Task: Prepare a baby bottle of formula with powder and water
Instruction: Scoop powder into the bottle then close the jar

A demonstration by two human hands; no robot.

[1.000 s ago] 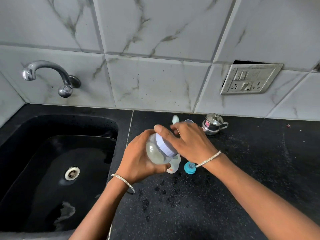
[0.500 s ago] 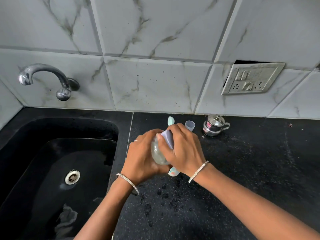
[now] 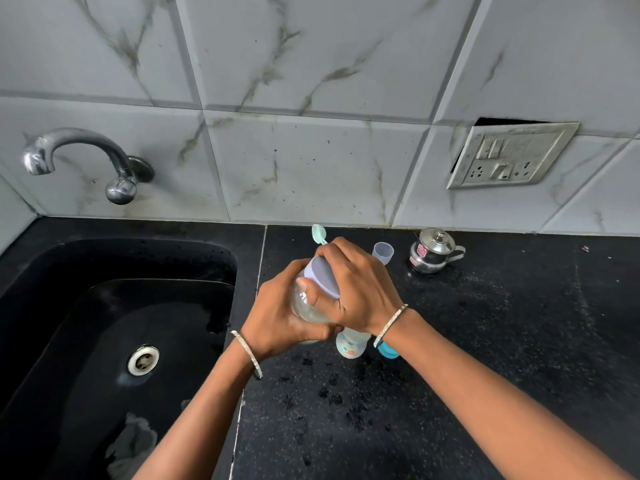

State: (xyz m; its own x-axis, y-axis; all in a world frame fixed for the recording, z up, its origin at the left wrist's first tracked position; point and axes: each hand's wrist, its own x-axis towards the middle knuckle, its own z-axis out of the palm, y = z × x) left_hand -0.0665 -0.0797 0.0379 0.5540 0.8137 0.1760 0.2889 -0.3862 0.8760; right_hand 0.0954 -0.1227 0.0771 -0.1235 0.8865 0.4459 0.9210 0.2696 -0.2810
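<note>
Two bottles [image 3: 304, 308] [image 3: 351, 344], one steel pot [image 3: 431, 254], one clear cup [image 3: 383, 252], one mint scoop [image 3: 318, 233], one blue cap [image 3: 388, 351].

Wears a thin, silvery metal bangle [image 3: 247, 355] behind the left hand [image 3: 277, 317] and a matching silvery bangle [image 3: 393, 323] behind the right hand [image 3: 353, 296]; shows bare forearms.

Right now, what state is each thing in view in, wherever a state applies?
Clear round bottle: tilted, held in both hands.
Lavender cap: on that bottle.
Left hand: grips the bottle's body.
Right hand: grips the cap.
Small steel lidded pot: lid on.
Small clear plastic cup: upright, looks empty.
Curved steel tap: no water running.
White printed baby bottle: on black counter, top hidden.
</note>
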